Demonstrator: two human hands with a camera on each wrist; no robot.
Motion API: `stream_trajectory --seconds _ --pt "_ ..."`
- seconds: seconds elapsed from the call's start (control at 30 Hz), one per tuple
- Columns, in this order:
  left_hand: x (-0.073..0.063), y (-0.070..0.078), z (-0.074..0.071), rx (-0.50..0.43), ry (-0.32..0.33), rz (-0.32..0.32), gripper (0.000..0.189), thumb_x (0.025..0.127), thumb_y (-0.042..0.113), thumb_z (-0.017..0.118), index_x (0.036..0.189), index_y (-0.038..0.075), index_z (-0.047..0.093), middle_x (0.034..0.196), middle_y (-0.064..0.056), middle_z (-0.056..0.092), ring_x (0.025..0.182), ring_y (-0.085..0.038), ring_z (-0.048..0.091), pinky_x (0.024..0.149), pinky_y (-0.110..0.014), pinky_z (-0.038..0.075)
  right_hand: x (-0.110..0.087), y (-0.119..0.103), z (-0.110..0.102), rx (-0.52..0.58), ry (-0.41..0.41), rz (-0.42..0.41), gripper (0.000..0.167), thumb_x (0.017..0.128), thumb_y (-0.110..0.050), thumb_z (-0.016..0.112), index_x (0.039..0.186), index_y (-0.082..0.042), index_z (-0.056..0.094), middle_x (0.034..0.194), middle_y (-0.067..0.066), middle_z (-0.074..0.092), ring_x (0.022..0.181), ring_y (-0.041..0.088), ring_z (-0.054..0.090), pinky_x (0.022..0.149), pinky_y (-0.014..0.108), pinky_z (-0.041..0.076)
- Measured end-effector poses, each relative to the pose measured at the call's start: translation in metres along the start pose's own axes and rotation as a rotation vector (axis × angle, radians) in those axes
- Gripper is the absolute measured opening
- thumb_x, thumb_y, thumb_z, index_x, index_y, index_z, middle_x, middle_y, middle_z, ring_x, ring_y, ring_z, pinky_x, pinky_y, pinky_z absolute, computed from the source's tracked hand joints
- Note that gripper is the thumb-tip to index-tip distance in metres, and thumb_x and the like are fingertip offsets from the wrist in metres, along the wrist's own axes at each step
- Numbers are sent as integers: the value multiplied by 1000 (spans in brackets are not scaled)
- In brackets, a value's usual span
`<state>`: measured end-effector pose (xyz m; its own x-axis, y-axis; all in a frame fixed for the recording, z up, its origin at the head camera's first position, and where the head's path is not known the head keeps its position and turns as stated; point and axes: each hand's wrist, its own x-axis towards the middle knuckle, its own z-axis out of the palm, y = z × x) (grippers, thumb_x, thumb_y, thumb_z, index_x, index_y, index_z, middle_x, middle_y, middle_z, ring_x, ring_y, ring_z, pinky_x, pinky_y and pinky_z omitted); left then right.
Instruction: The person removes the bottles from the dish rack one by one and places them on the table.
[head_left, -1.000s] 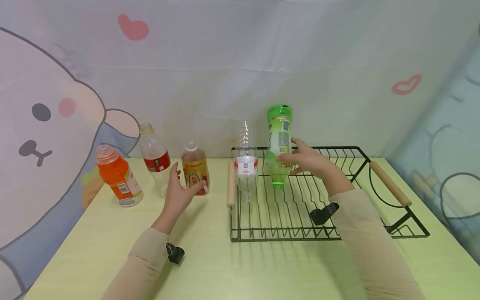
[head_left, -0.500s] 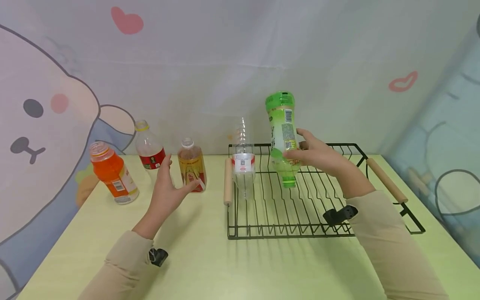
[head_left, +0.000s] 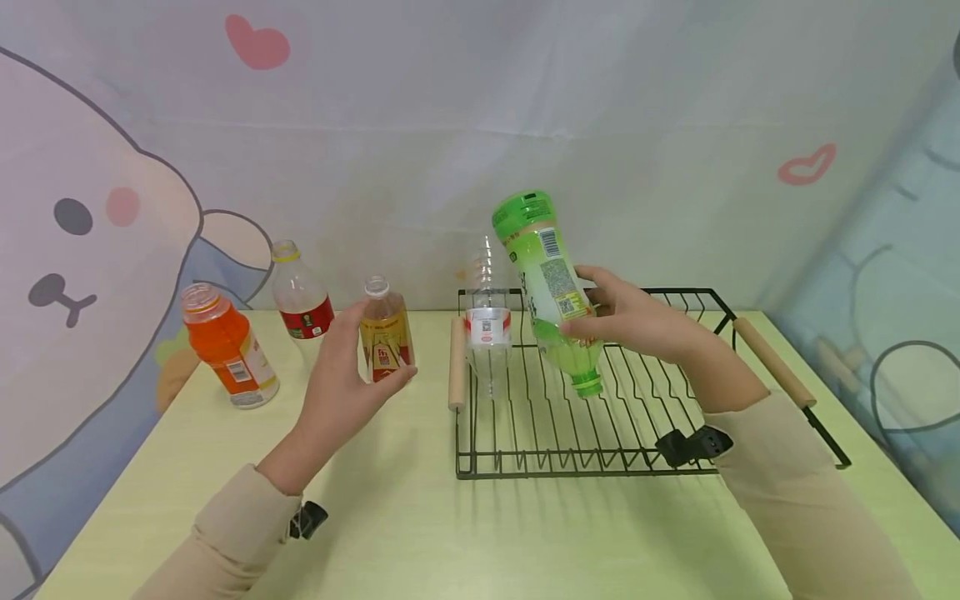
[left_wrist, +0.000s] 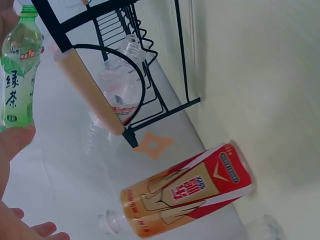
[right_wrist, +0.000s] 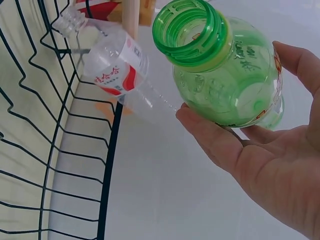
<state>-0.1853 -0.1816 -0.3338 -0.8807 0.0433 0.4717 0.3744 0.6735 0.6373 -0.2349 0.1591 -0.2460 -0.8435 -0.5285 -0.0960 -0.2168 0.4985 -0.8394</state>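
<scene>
My right hand (head_left: 637, 321) grips a green plastic bottle (head_left: 551, 287) upside down above the wire rack (head_left: 570, 475). The bottle leans, base toward the left and uncapped neck down to the right; in the right wrist view its open mouth (right_wrist: 187, 32) faces the camera. My left hand (head_left: 337, 383) has thumb and fingers spread beside a small bottle with a yellow-and-red label (head_left: 386, 337), which stands upright on the table. A gap shows between left fingers (left_wrist: 45, 229) and that labelled bottle (left_wrist: 187, 190) in the left wrist view.
A clear bottle with a white-and-red label (head_left: 489, 329) stands neck down at the rack's left end. Farther left are a red-labelled clear bottle (head_left: 307, 321) and an orange bottle (head_left: 228, 350). Wooden handles (head_left: 457, 367) flank the rack; a cloth backdrop (head_left: 420, 150) hangs behind.
The green bottle in my right hand has tilted, its base swinging left and its neck right. My left hand has shifted slightly right, toward the yellow-and-red-labelled bottle.
</scene>
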Motion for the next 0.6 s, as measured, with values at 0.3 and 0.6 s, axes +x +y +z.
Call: stream_trajectory --seconds 0.3,0.6 --pt "-3 18 0 136 28 207 87 73 20 84 144 9 35 149 -11 34 134 -33 35 98 -56 43 -10 -9 9 -73 -30 0 78 91 -27 66 153 -16 19 127 17 51 106 28 60 91 45 48" --pt "-3 28 2 208 119 495 82 67 19 88 136 3 44 138 -18 44 130 -37 38 107 -57 30 -17 -17 19 -96 -89 -31 75 91 -24 64 152 -12 22 127 19 51 103 28 59 85 40 51"
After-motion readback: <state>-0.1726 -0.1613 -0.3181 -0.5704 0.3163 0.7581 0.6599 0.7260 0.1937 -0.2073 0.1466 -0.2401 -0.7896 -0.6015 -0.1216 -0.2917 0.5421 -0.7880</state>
